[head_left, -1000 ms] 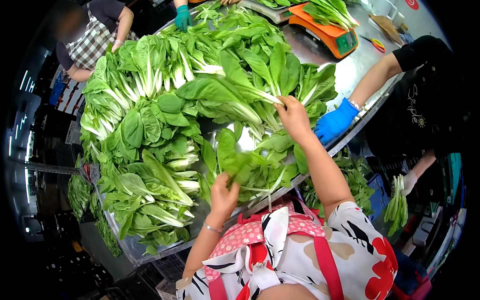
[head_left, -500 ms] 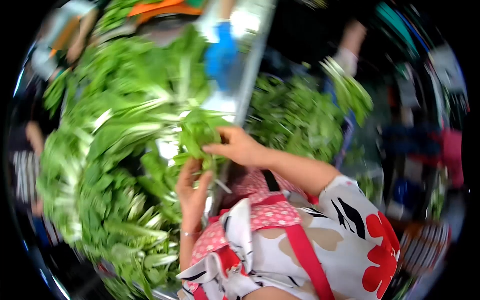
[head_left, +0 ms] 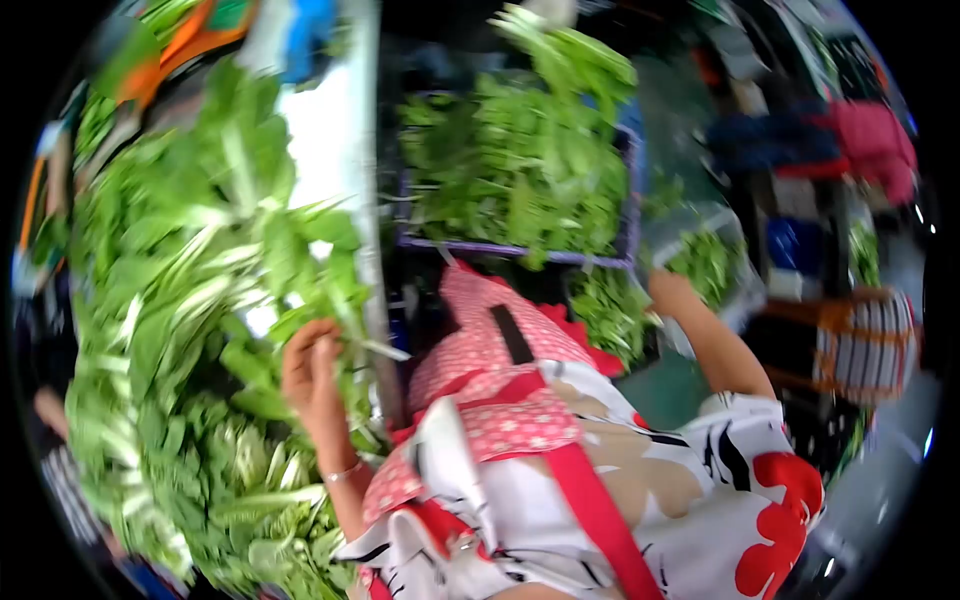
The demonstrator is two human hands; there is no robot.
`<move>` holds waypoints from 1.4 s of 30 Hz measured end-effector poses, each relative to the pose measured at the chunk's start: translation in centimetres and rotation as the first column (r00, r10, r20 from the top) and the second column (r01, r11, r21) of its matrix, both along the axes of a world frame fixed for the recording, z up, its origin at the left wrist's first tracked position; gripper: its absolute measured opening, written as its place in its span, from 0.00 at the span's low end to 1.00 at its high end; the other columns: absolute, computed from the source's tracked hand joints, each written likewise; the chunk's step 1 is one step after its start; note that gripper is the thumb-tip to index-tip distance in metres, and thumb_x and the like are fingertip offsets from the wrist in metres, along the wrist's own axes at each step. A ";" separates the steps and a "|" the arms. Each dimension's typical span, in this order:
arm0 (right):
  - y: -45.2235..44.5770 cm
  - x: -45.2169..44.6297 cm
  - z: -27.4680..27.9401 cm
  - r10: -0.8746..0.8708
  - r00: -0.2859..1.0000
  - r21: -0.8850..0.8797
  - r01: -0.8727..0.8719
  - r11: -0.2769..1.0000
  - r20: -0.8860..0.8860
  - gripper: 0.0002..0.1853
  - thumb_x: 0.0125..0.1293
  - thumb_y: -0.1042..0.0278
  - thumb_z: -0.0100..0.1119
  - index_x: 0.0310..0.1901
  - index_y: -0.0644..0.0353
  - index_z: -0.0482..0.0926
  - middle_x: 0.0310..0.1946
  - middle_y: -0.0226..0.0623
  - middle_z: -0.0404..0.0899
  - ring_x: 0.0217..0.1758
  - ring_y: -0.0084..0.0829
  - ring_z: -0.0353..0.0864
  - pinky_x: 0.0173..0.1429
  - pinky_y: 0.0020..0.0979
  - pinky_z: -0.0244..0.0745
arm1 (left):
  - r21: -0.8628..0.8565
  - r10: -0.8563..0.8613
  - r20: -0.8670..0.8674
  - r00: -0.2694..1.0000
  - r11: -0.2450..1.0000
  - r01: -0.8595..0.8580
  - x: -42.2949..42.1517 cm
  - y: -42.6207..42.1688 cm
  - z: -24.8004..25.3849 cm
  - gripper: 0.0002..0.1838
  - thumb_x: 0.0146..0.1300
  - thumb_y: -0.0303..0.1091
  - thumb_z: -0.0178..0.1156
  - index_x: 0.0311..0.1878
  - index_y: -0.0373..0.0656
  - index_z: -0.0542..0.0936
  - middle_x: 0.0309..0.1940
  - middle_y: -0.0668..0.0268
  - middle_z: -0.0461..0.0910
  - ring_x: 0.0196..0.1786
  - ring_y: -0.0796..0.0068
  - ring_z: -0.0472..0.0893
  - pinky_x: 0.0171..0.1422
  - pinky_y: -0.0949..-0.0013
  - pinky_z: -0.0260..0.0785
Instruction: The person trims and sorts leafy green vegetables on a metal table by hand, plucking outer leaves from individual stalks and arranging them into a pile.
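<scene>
My left hand (head_left: 315,375) is over the edge of the pile of leafy greens (head_left: 160,370), fingers pressed together around a leafy green whose pale stem (head_left: 383,350) sticks out to the right. Some of its leaves merge with the pile, so its outline is unclear. Out to the right, my right hand (head_left: 673,293) is beside a clear plastic bag of greens (head_left: 708,262) and a heap of loose leaves (head_left: 610,312). Its fingers are blurred and partly turned away, so any held thing cannot be made out.
A purple-rimmed basket (head_left: 520,250) full of greens stands ahead, beyond my pink apron. The shiny metal table edge (head_left: 368,200) runs between it and the pile. A blue-gloved hand (head_left: 308,40) is at the top. A striped bag (head_left: 865,345) is at the right.
My right hand has left the leafy green that both hands held and swung right towards the bag. The view has turned right, bringing the basket ahead.
</scene>
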State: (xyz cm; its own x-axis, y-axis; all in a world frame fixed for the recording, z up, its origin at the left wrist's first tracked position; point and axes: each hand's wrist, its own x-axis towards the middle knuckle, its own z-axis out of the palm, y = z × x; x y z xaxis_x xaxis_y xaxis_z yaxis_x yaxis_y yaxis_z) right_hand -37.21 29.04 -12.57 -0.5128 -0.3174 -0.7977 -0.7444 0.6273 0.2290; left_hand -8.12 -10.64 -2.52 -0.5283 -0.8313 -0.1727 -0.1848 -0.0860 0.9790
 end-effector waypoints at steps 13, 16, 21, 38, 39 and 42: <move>-41.6 12.1 10.4 0.642 0.746 -0.978 -0.061 -0.199 -0.177 0.07 0.51 0.71 0.58 0.34 0.59 0.77 0.28 0.38 0.75 0.32 0.37 0.74 0.38 0.34 0.66 | 0.079 0.267 -0.110 0.957 0.963 -0.259 2.6 0.1 0.8 0.12 0.60 0.32 0.55 0.44 0.36 0.74 0.39 0.67 0.77 0.42 0.80 0.74 0.49 0.76 0.65; -47.8 15.2 8.6 0.581 0.776 -0.952 -0.077 -0.298 -0.245 0.08 0.49 0.68 0.60 0.32 0.59 0.76 0.28 0.37 0.75 0.32 0.36 0.74 0.36 0.34 0.66 | 0.090 0.360 -0.091 0.929 0.932 -0.352 3.0 0.6 0.9 0.11 0.60 0.31 0.55 0.44 0.36 0.75 0.39 0.67 0.77 0.41 0.81 0.74 0.48 0.77 0.65; -52.7 17.2 6.6 0.573 0.773 -0.957 -0.282 -0.073 -0.271 0.10 0.48 0.63 0.60 0.31 0.58 0.75 0.30 0.38 0.72 0.32 0.36 0.75 0.34 0.36 0.67 | 0.060 0.462 -0.087 0.883 0.887 -0.458 3.4 0.8 0.9 0.12 0.62 0.31 0.53 0.45 0.36 0.73 0.40 0.63 0.77 0.42 0.77 0.76 0.45 0.75 0.67; -43.3 14.6 12.6 0.669 0.481 -0.818 0.429 0.384 0.566 0.18 0.55 0.66 0.59 0.47 0.66 0.75 0.29 0.38 0.73 0.29 0.27 0.73 0.34 0.27 0.68 | 0.319 0.509 -0.402 0.761 0.857 -0.405 1.0 -3.2 0.2 0.15 0.58 0.35 0.59 0.46 0.39 0.75 0.40 0.67 0.77 0.43 0.78 0.73 0.51 0.73 0.62; -43.0 14.7 12.3 0.667 0.489 -0.821 0.429 0.378 0.562 0.18 0.55 0.66 0.59 0.47 0.66 0.75 0.29 0.38 0.73 0.29 0.27 0.73 0.34 0.27 0.68 | 0.308 0.520 -0.366 0.772 0.850 -0.427 1.1 -3.0 0.2 0.14 0.58 0.34 0.59 0.45 0.39 0.75 0.38 0.67 0.77 0.41 0.79 0.73 0.48 0.75 0.64; -42.2 15.8 11.2 0.714 0.605 -0.920 0.364 0.144 0.351 0.15 0.56 0.68 0.58 0.43 0.68 0.75 0.29 0.40 0.74 0.28 0.30 0.73 0.34 0.26 0.68 | 0.257 0.555 -0.382 0.739 0.832 -0.492 1.0 -2.5 -0.1 0.11 0.58 0.33 0.58 0.42 0.38 0.75 0.36 0.67 0.77 0.37 0.80 0.74 0.43 0.76 0.66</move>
